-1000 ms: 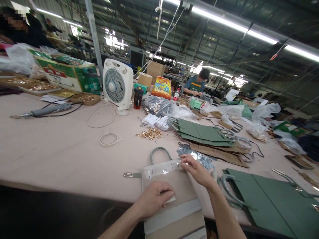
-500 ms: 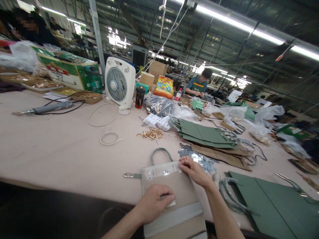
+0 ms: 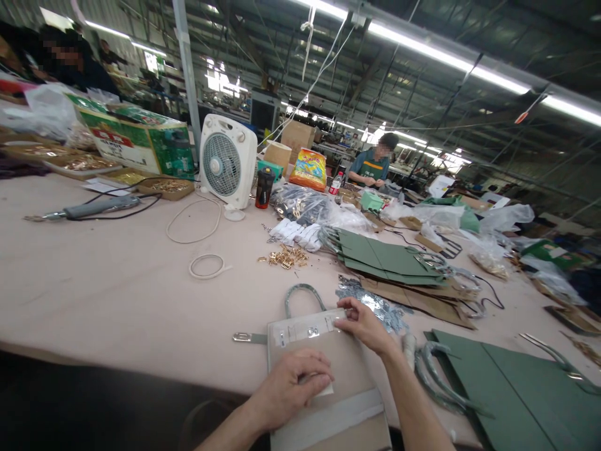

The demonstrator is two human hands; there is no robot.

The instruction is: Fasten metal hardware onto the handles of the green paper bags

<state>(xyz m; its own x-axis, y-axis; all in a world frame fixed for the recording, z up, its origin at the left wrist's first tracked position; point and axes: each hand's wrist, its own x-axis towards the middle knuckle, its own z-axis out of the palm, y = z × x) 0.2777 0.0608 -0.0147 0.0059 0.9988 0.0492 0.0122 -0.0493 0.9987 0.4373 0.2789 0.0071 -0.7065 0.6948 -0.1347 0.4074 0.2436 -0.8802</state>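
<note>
A flat brown bag panel (image 3: pixel 345 369) with pale grey bands and a green handle loop (image 3: pixel 303 293) lies at the near edge of the table. My left hand (image 3: pixel 293 383) rests on its middle, fingers curled over a small white piece (image 3: pixel 325 389). My right hand (image 3: pixel 364 324) pinches the panel's top right corner, beside a clear strip with small metal fittings (image 3: pixel 307 331). A metal-tipped tab (image 3: pixel 248 338) sticks out from the panel's left side.
Green bag panels (image 3: pixel 511 382) lie at the right, and a stack of them (image 3: pixel 385 254) further back. Gold hardware (image 3: pixel 284 255), a white cord ring (image 3: pixel 206 266), a fan (image 3: pixel 228 160), a grey hand tool (image 3: pixel 94 207) and boxes sit on the table (image 3: pixel 94 282). A person works at the far end.
My hands and the panel have hardly moved. The camera has shifted a little, so everything sits slightly lower in view.
</note>
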